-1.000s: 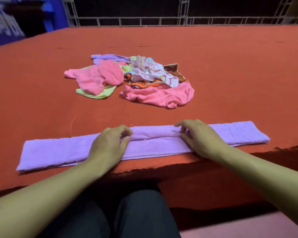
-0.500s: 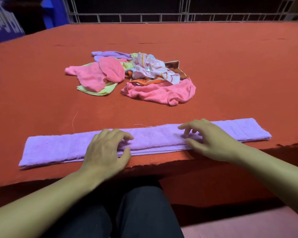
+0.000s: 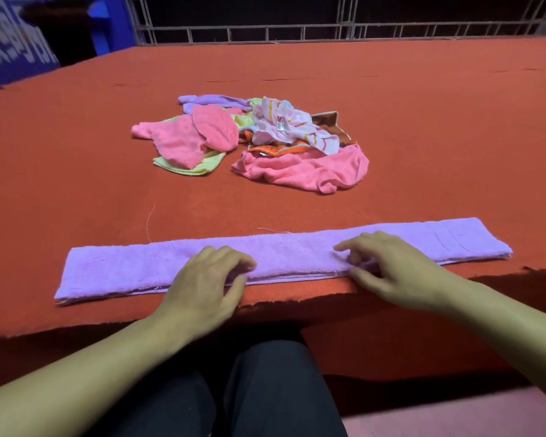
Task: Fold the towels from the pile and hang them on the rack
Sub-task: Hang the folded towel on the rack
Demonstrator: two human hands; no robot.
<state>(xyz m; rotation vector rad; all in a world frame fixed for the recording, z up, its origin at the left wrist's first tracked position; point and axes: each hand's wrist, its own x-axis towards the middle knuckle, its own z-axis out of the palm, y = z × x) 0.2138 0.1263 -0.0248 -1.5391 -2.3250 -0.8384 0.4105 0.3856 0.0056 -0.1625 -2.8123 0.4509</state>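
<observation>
Lilac terry towel [image 3: 284, 257], folded lengthwise into a long narrow strip, lying flat along the near edge of the table [image 3: 76, 171]; nap soft and slightly fuzzy, stacked layers showing along the near side, faint creases toward the right end. Left hand [image 3: 208, 285] resting on the strip left of middle, fingers loosely curved, tips on the cloth, thumb at the near edge, gripping nothing. Right hand [image 3: 391, 272] right of middle, fingers spread and bent, tips touching the pile of the fabric, thumb near the layered edge; no clear pinch to be made out. Table covered in rust-red felt-like cloth, front edge ragged, a few loose threads lying just beyond the strip. Farther back, well apart from the strip, a crumpled pile of towels [image 3: 252, 143]: pink terry, pale yellow-green, another lilac piece, a white printed cloth with a small label, an orange-and-brown patterned one mostly buried. Metal railing [image 3: 297, 29] beyond the far edge, cut off at the top. Blue panel [image 3: 10, 48] at upper left, lettering blurred. Dark trousers [image 3: 249, 389] below, forearms cut off by the frame.
</observation>
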